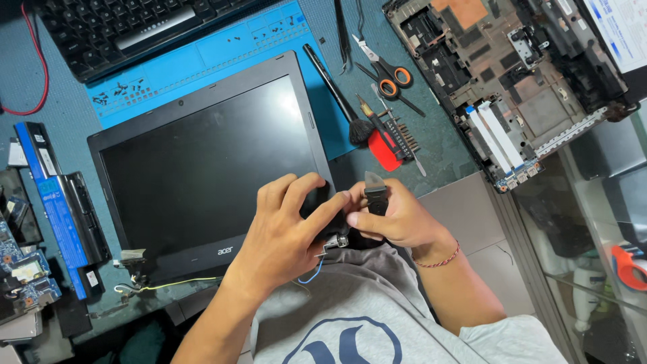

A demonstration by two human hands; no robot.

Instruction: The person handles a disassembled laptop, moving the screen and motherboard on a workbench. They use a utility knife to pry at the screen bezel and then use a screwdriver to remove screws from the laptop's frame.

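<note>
A detached black laptop screen panel [202,162] lies flat on the teal workbench, with loose hinge wires at its lower left. My left hand [286,226] grips the panel's lower right corner by the hinge. My right hand [394,219] holds a small flat-bladed pry tool [375,189] upright, its tip close to that same corner. A thin blue wire [311,276] hangs below the hinge.
A black keyboard [128,27] and blue screw mat [222,54] lie at the back. An opened laptop base [512,74] sits at the right. Scissors [387,74], a brush [337,91], a red bit holder [387,148] and a battery [60,209] surround the panel.
</note>
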